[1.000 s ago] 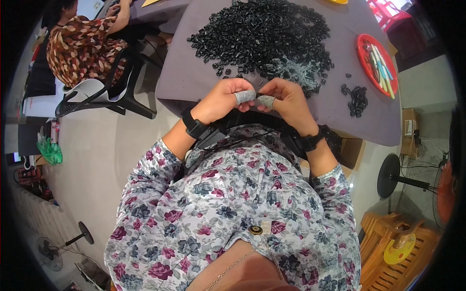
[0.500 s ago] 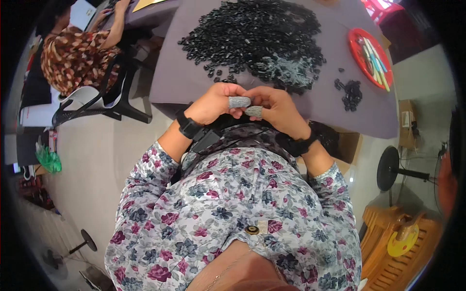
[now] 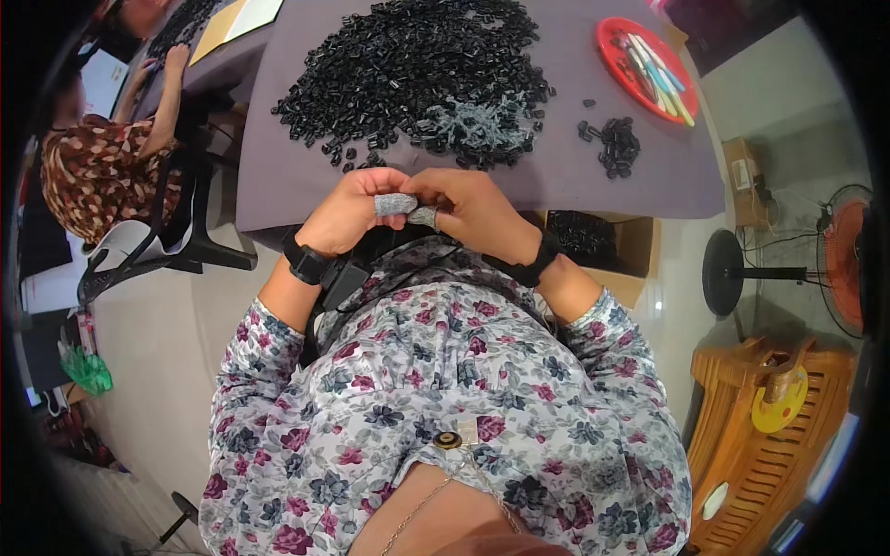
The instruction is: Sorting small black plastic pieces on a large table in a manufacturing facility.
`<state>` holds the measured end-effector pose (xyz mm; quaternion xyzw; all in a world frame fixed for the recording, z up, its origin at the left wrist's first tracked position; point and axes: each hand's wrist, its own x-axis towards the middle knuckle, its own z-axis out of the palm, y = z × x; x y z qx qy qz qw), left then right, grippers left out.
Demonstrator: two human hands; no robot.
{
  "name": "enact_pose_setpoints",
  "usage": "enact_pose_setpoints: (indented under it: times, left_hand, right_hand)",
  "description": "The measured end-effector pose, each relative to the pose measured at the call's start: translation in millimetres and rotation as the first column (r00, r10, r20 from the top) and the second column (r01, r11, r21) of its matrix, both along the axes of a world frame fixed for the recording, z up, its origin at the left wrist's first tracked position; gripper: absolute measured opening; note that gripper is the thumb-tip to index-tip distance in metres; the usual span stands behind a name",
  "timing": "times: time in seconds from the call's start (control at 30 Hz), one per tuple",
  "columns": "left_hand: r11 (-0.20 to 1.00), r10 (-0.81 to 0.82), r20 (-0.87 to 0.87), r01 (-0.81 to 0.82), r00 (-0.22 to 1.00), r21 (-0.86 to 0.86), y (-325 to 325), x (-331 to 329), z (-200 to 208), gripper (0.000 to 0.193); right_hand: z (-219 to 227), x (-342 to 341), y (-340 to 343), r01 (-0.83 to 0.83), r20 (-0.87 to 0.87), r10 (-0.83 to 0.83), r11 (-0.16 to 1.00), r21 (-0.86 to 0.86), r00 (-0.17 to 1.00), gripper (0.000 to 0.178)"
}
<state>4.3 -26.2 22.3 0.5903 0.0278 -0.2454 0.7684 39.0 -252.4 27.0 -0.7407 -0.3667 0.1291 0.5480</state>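
The left hand [image 3: 348, 213], thumb in a grey fabric cover [image 3: 394, 204], and the right hand [image 3: 477, 208] have closed the gap of a second ago; whether their curled fingers grasp anything cannot be told. Just beyond the fingers lies a heap of small, glossy black pieces [image 3: 389, 79]; rightward, a smaller black cluster [image 3: 619, 148] sits on the grey cloth-covered bench [image 3: 658, 190].

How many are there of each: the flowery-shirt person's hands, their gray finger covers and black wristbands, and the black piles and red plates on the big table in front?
Hands: 2 (left hand, right hand)
Gray finger covers: 2
Black wristbands: 2
Black piles: 2 (big pile, small pile)
Red plate: 1
Total: 9
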Motion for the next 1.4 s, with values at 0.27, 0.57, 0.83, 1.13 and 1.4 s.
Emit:
enact_pose_setpoints:
  times: [0.27,0.57,0.83,1.13,1.4]
  left_hand:
    - [1.000,-0.018,0.031,0.018,0.999,0.000,0,0,-5,0.017]
    - [0.978,-0.045,0.104,0.023,0.994,0.206,-5,-2,-1,0.012]
    - [0.930,-0.233,0.192,0.160,0.953,0.331,-4,-1,1,0.016]
    - [0.884,-0.307,0.111,0.240,0.945,0.401,-4,8,19,0.019]
    - [0.876,-0.374,0.059,0.331,0.926,0.351,-14,7,22,0.012]
  right_hand:
    - [5,-2,2,0.047,0.191,-0.037,0.998,-0.051,0.981,0.033]
    - [6,-4,1,0.065,0.237,-0.055,0.997,-0.035,0.970,0.033]
    - [0,-15,-1,0.197,0.592,0.031,0.928,-0.316,0.805,0.028]
    - [5,-14,-5,0.167,0.546,0.025,0.939,-0.299,0.837,0.025]
    - [2,-15,-15,0.078,0.443,0.105,0.924,-0.375,0.890,0.021]
